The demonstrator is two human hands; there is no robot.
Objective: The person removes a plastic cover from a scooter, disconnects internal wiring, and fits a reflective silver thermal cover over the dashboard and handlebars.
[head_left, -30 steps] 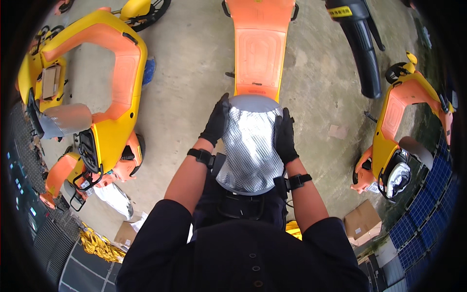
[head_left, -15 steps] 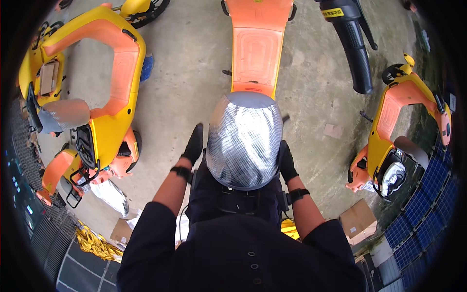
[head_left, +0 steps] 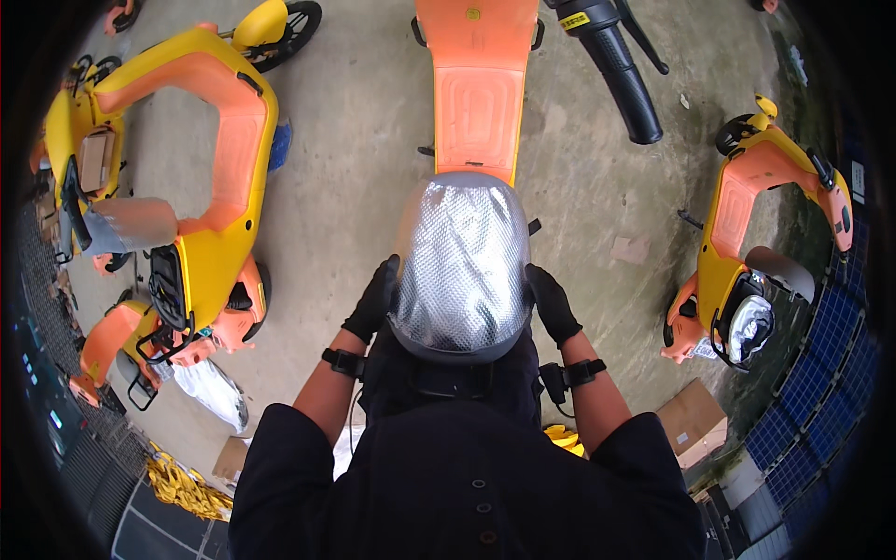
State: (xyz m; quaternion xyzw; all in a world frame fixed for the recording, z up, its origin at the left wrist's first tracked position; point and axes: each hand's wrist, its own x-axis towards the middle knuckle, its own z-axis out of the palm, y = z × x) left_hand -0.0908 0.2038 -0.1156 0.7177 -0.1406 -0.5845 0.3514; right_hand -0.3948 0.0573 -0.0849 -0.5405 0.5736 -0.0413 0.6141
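Directly before me is a scooter seat [head_left: 459,271] with a silvery, creased foil-like cover over its top. My left hand [head_left: 373,301], in a black glove, lies along the seat's left edge with its fingers stretched out. On the opposite edge rests my right hand [head_left: 553,303], also black-gloved, its fingers straight and flat against the side. The undersides of both hands are hidden. Beyond the seat extends the scooter's orange footboard [head_left: 481,117]. A black handlebar grip [head_left: 627,89] with a lever juts out at the upper right.
Yellow and orange scooters stand at the left [head_left: 219,201] and right [head_left: 733,229]. A cardboard box [head_left: 689,420] sits at the lower right, near blue mesh panels [head_left: 807,401]. Yellow material [head_left: 182,481] is heaped at the lower left. A flat brown piece [head_left: 631,248] lies on the concrete floor.
My left hand has come inward against the seat's edge. The seat's silver cover shows more creases than before. The view has shifted slightly, and the handlebar grip appears farther up and left.
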